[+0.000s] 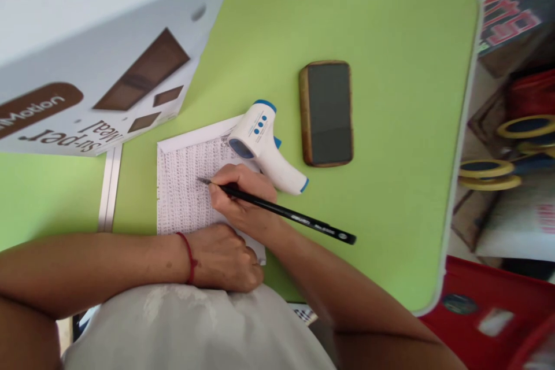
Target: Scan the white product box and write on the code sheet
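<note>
A slim black pencil (286,212) is pinched between the thumb and fingers of my right hand (243,191). Its tip meets a sheet of paper (182,208) filled with rows of small handwritten marks. My left hand (229,257), below a red string bracelet (189,257), lies curled into a fist over the paper's lower edge; nothing shows in it. A white and blue infrared thermometer (273,153) lies across the paper's upper right corner, just beyond my right hand.
A smartphone (328,113) in a brown case lies right of the thermometer on the green table (390,98). A large white printed box (143,23) stands at the upper left. Past the table's right edge are yellow-rimmed tape rolls (485,168) and a red container (468,283).
</note>
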A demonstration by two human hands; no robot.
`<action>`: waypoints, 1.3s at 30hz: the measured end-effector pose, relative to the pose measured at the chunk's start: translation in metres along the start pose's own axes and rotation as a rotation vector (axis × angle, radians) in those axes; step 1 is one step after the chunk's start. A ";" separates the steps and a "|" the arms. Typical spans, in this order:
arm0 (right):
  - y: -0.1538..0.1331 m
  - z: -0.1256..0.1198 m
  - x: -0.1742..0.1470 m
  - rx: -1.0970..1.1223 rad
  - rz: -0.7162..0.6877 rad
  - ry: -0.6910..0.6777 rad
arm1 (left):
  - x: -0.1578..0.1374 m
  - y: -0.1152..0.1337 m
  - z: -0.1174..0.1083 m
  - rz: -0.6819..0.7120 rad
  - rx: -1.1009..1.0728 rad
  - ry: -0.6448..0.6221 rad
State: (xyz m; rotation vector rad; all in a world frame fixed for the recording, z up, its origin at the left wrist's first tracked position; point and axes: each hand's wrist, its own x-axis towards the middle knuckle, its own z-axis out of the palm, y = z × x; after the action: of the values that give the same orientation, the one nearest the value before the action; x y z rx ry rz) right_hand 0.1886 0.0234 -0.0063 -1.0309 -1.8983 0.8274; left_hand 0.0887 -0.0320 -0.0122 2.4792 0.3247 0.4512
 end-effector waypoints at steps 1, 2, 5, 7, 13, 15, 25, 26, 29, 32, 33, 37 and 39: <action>0.000 0.000 0.000 0.000 -0.004 0.002 | 0.000 0.000 0.000 0.000 -0.003 -0.004; 0.000 0.000 0.001 -0.004 -0.010 -0.003 | 0.000 0.000 -0.001 -0.001 -0.006 -0.008; 0.000 0.001 0.000 -0.027 -0.031 -0.027 | 0.000 0.000 -0.002 -0.001 -0.006 -0.015; 0.001 0.001 -0.001 -0.050 -0.032 -0.041 | 0.001 -0.001 -0.002 0.005 0.003 -0.015; 0.002 0.001 -0.002 -0.028 -0.039 -0.048 | 0.002 -0.001 -0.001 0.016 0.014 -0.031; 0.001 0.001 -0.001 -0.031 -0.023 -0.039 | 0.001 -0.001 -0.001 0.018 0.013 -0.022; 0.003 0.001 -0.002 -0.044 -0.033 -0.051 | 0.002 0.000 -0.003 0.007 0.002 -0.046; 0.003 0.001 -0.002 -0.047 -0.030 -0.045 | 0.002 0.000 -0.003 0.002 -0.001 -0.041; 0.002 0.001 -0.002 -0.056 -0.028 -0.021 | 0.002 0.000 -0.002 0.004 -0.006 -0.014; 0.002 0.001 -0.002 -0.077 -0.043 -0.014 | 0.001 0.000 -0.001 0.008 -0.002 0.000; 0.002 0.001 -0.002 -0.081 -0.042 -0.013 | 0.001 0.000 -0.001 0.007 0.000 0.002; 0.002 0.001 -0.003 -0.121 -0.031 -0.010 | 0.001 0.000 -0.001 0.011 0.006 0.004; 0.002 0.001 -0.004 -0.139 -0.031 -0.021 | 0.002 0.000 -0.002 0.009 0.002 0.002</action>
State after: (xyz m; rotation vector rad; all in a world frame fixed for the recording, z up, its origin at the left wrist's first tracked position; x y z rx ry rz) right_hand 0.1900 0.0211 -0.0098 -1.0766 -2.0081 0.6984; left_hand 0.0894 -0.0305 -0.0106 2.4834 0.3154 0.4569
